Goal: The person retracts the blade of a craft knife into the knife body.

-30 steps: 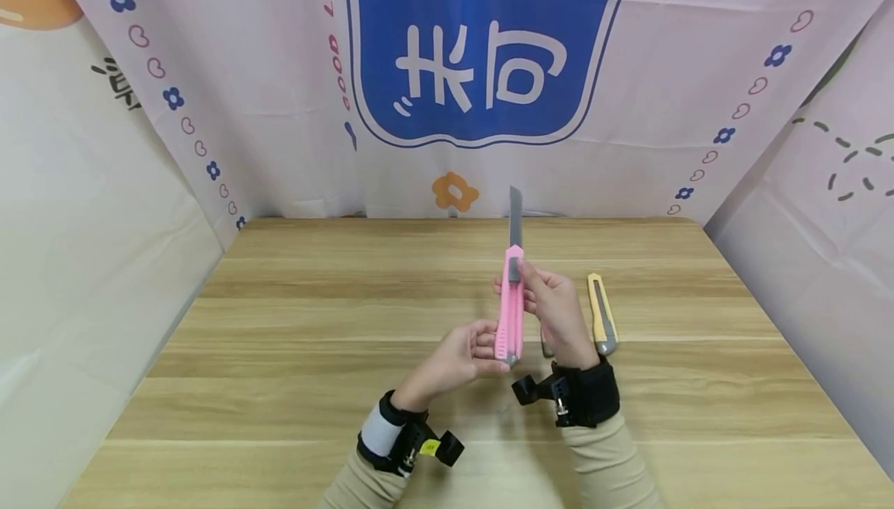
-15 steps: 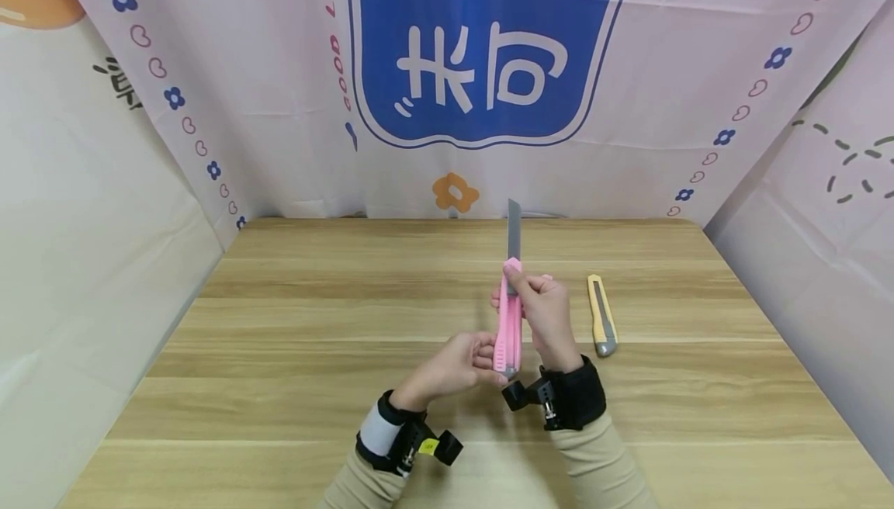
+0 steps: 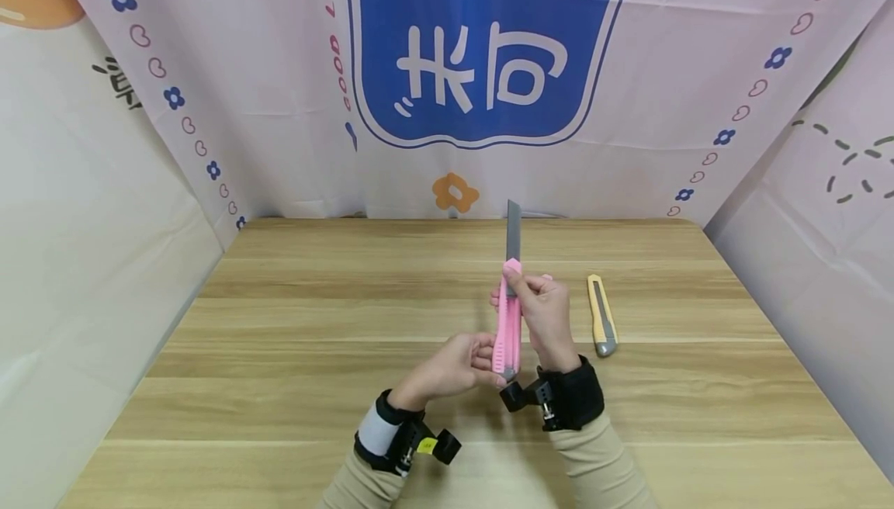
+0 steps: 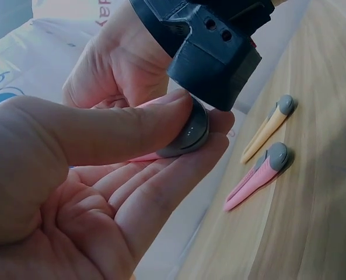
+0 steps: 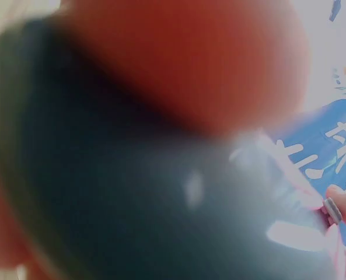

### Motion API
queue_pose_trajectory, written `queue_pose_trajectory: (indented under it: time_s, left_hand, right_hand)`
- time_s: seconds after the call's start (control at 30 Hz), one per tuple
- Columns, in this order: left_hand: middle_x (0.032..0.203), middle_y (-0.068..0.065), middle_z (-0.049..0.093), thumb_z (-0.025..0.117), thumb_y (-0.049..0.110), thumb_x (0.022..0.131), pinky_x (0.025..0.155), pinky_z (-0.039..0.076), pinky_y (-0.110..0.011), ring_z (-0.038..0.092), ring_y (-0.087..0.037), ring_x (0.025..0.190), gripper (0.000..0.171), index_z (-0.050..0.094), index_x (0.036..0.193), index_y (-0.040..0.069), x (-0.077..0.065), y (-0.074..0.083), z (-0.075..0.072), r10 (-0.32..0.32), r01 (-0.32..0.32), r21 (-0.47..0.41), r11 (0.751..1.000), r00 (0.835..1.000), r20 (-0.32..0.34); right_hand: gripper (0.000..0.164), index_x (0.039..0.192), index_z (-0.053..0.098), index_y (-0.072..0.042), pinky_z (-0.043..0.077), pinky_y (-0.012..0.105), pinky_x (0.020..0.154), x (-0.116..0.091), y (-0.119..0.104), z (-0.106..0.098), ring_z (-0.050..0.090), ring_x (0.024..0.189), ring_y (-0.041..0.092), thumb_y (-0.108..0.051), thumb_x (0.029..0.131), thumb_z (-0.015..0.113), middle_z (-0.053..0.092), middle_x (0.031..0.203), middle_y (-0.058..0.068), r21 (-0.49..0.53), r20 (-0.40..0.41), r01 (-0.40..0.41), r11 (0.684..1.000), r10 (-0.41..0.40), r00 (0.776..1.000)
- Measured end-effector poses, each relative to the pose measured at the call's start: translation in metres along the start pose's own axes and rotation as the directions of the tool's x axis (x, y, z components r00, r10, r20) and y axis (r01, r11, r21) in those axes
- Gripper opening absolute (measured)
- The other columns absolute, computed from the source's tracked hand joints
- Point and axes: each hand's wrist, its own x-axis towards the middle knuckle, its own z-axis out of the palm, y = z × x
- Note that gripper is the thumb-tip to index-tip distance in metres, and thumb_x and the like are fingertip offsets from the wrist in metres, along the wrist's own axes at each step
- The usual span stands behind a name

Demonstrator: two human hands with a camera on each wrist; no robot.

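Note:
Both hands hold a pink box cutter (image 3: pixel 512 327) with its long grey blade (image 3: pixel 513 230) slid out, pointing away from me. My left hand (image 3: pixel 457 365) pinches its grey end cap (image 4: pixel 190 134) between thumb and fingers, as the left wrist view shows closely. My right hand (image 3: pixel 545 311) grips the upper body, thumb laid over the slider near the blade end, fingers behind. In the right wrist view the dark end cap (image 5: pixel 161 204) looms large and blurred beneath a left-hand digit. A second pink box cutter (image 4: pixel 257 178) lies on the table, mostly hidden behind my right hand in the head view.
A yellow box cutter (image 3: pixel 602 315) with a grey end lies to the right of my right hand on the wooden table (image 3: pixel 314 299). A printed cloth (image 3: pixel 293 105) hangs behind the table's back edge, with more cloth at both sides.
The held box cutter has come slightly toward me. My right hand has shifted left and its thumb has moved over the slider. The blade stays out. The last half second shows hardly any movement.

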Motion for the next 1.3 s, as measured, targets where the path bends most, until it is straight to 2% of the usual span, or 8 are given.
queue_pose_trajectory:
  time_s: [0.2, 0.37, 0.57, 0.9, 1.03, 1.17, 1.3]
  left_hand:
    - [0.115, -0.032, 0.065, 0.063, -0.010, 0.084, 0.090, 0.060, -0.024, 0.067, -0.037, 0.108, 0.043, 0.051, 0.125, -0.013, -0.0019, 0.0023, -0.0016, -0.011, 0.011, 0.027, 1.000, 1.000, -0.020]
    - [0.114, -0.031, 0.066, 0.064, -0.009, 0.084, 0.088, 0.060, -0.021, 0.068, -0.036, 0.107, 0.041, 0.052, 0.123, -0.011, -0.0024, 0.0033, -0.0028, 0.000, 0.002, 0.051, 0.999, 1.000, -0.025]
    - [0.116, -0.030, 0.066, 0.065, -0.008, 0.085, 0.088, 0.060, -0.021, 0.067, -0.036, 0.109, 0.041, 0.051, 0.124, -0.011, -0.0025, 0.0035, -0.0030, 0.010, -0.008, 0.046, 0.999, 0.999, -0.032]
    - [0.117, -0.030, 0.066, 0.065, -0.008, 0.084, 0.090, 0.060, -0.023, 0.066, -0.037, 0.111, 0.040, 0.053, 0.122, -0.011, -0.0022, 0.0041, -0.0020, 0.004, -0.002, 0.045, 0.999, 0.999, -0.035]
    - [0.116, -0.030, 0.066, 0.066, -0.008, 0.083, 0.090, 0.060, -0.023, 0.066, -0.037, 0.110, 0.040, 0.053, 0.121, -0.011, -0.0024, 0.0045, -0.0020, -0.002, 0.004, 0.045, 0.999, 0.999, -0.038]
    - [0.115, -0.030, 0.066, 0.066, -0.008, 0.083, 0.090, 0.060, -0.024, 0.068, -0.037, 0.108, 0.040, 0.054, 0.121, -0.011, -0.0020, 0.0036, -0.0023, -0.005, 0.006, 0.044, 0.999, 1.000, -0.026]
    - [0.115, -0.031, 0.066, 0.067, -0.008, 0.082, 0.089, 0.060, -0.023, 0.068, -0.036, 0.107, 0.041, 0.053, 0.121, -0.012, -0.0015, 0.0018, -0.0026, 0.001, -0.001, 0.048, 0.999, 1.000, -0.012]
  right_hand:
    - [0.029, 0.100, 0.065, 0.018, 0.063, 0.027, 0.066, -0.0013, 0.0003, 0.0022, 0.072, 0.059, 0.010, -0.010, 0.093, 0.063, 0.073, 0.061, -0.002, 0.010, 0.015, 0.005, 1.000, -0.005, 1.000]
    - [0.030, 0.096, 0.067, 0.015, 0.063, 0.025, 0.067, -0.0013, 0.0002, 0.0011, 0.074, 0.066, 0.012, -0.014, 0.094, 0.062, 0.075, 0.066, -0.003, -0.025, 0.039, -0.025, 0.999, 0.026, 0.999]
    - [0.037, 0.106, 0.064, 0.014, 0.064, 0.029, 0.072, -0.0011, -0.0003, 0.0018, 0.075, 0.069, 0.011, -0.022, 0.096, 0.059, 0.075, 0.070, -0.004, -0.036, 0.074, -0.112, 0.993, 0.114, 0.991]
    - [0.046, 0.110, 0.062, 0.017, 0.064, 0.028, 0.069, -0.0015, 0.0008, 0.0039, 0.074, 0.066, 0.009, -0.027, 0.097, 0.058, 0.074, 0.066, -0.005, -0.011, 0.083, -0.135, 0.991, 0.135, 0.987]
    - [0.044, 0.108, 0.061, 0.018, 0.064, 0.028, 0.068, -0.0020, 0.0010, 0.0038, 0.074, 0.065, 0.009, -0.024, 0.097, 0.059, 0.074, 0.065, -0.005, -0.007, 0.084, -0.124, 0.992, 0.124, 0.989]
    - [0.041, 0.105, 0.061, 0.020, 0.064, 0.027, 0.068, -0.0038, -0.0014, 0.0049, 0.073, 0.061, 0.009, -0.020, 0.097, 0.059, 0.074, 0.063, -0.004, 0.001, 0.082, -0.080, 0.997, 0.080, 0.993]
    - [0.031, 0.097, 0.064, 0.016, 0.064, 0.028, 0.064, -0.0044, -0.0024, 0.0060, 0.072, 0.058, 0.010, -0.014, 0.097, 0.057, 0.074, 0.062, -0.002, 0.027, 0.086, -0.042, 0.999, 0.039, 0.996]
